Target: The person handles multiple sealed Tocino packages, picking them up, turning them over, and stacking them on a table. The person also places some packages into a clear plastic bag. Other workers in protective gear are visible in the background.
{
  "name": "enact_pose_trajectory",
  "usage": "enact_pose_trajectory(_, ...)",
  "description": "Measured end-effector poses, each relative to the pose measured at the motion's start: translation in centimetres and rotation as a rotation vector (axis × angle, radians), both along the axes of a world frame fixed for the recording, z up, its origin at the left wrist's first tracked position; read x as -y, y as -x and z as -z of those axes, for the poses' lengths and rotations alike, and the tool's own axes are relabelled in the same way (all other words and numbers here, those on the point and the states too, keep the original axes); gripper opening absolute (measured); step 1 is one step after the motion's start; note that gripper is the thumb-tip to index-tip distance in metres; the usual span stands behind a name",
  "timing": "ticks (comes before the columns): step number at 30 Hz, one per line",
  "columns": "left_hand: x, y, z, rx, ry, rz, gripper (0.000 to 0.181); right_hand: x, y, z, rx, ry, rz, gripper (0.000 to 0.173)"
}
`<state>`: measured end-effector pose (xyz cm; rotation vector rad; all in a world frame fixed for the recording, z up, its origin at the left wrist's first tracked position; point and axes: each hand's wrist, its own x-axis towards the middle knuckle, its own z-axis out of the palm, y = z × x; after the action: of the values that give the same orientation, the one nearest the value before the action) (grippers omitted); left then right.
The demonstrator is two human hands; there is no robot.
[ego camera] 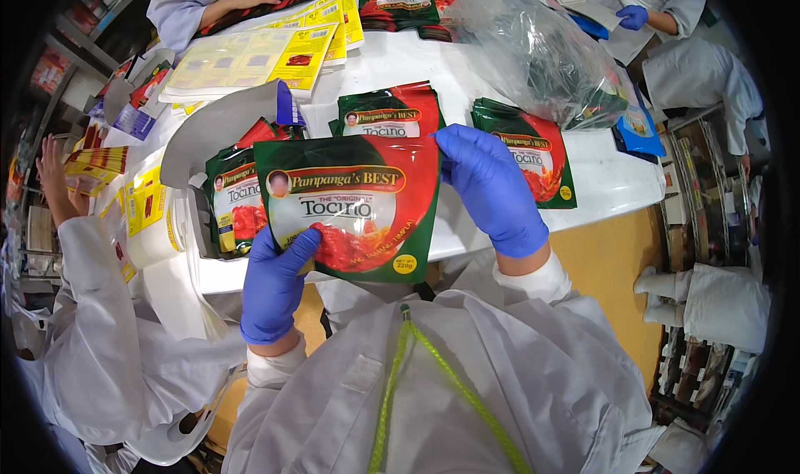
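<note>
Both my hands wear blue gloves and hold up one green and red printed plastic food pouch (356, 211), its front facing me. My left hand (275, 286) grips the lower left side, thumb on the front. The fingers of my right hand (490, 190) pinch the top right corner. Behind the held pouch lies a stack of matching pouches (390, 108), partly hidden by it. Another pouch stack (531, 155) is to the right, beyond my right hand. At the left, more pouches (234, 205) stand inside an open cardboard box (200, 118).
Yellow and white label sheets (250, 58) lie on the white-covered table (600, 180). A clear plastic bag (537, 49) of pouches sits at the back right. Co-workers are at the left, the far side and the right. Shelving (700, 180) stands at the right.
</note>
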<state>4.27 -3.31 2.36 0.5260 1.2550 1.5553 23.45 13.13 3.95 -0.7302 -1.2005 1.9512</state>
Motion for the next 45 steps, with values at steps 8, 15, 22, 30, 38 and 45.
enact_pose_trajectory(8,0.0,0.5,1.0,-0.166,-0.012,-0.085,0.025,0.0,-0.1,-0.6,0.042,-0.089,-0.060,0.018)
enact_pose_trajectory(15,-1.0,0.2,-1.5,-1.103,-0.538,-0.200,0.026,-0.3,0.2,-0.3,0.037,-0.551,-0.136,0.021)
enact_pose_trajectory(22,-0.9,0.7,-2.0,-1.486,-0.656,-0.230,0.028,0.6,1.3,-0.5,-0.003,-0.371,0.000,0.030)
enact_pose_trajectory(30,-0.5,1.2,-1.8,-1.475,-0.577,-0.257,0.028,-0.6,1.9,3.5,0.623,-0.853,0.115,0.040)
enact_pose_trajectory(38,-0.8,4.1,0.4,-0.800,-0.196,-0.541,0.043,-0.4,2.6,8.3,1.108,-1.374,0.075,0.036)
enact_pose_trajectory(45,-1.6,7.5,3.1,-1.344,0.206,-0.471,0.075,0.2,2.7,8.8,1.137,-1.509,0.126,0.027)
